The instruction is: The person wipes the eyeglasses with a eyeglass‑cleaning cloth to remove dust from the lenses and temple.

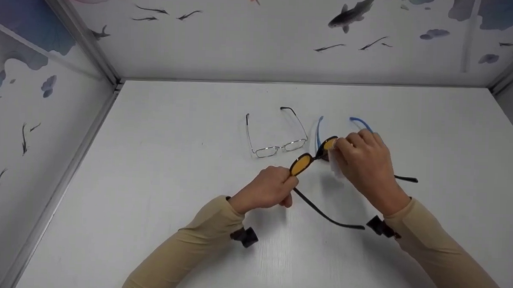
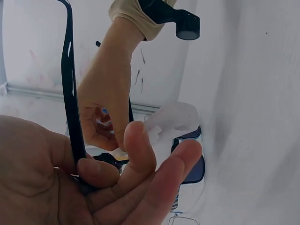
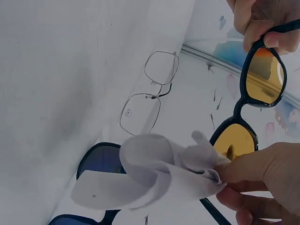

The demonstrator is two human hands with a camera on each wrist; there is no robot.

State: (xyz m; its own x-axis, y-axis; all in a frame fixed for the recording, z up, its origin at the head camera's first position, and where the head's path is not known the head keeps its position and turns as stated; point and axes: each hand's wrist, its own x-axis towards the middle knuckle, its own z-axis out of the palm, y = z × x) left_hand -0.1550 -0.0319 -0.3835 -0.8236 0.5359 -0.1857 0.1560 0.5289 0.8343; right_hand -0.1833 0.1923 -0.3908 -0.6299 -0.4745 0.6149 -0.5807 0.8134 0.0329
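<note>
Yellow-lensed sunglasses (image 1: 301, 164) with a black frame are held up above the white table, tilted, their temples unfolded. My left hand (image 1: 273, 187) pinches one end of the frame near the hinge, and that temple (image 2: 70, 93) runs past the palm in the left wrist view. At the other lens, my right hand (image 1: 364, 160) holds a crumpled white cloth (image 3: 150, 176) between thumb and fingers. The cloth hangs loosely below the fingertips. Whether it touches the lens is partly hidden by the fingers.
Thin metal-framed eyeglasses (image 1: 267, 151) lie with temples spread on the table (image 1: 175, 137). Just right of them, dark-lensed sunglasses (image 3: 101, 159) with blue temples (image 1: 319, 129) are partly covered by my right hand. Printed panels (image 1: 251, 45) wall the back and sides.
</note>
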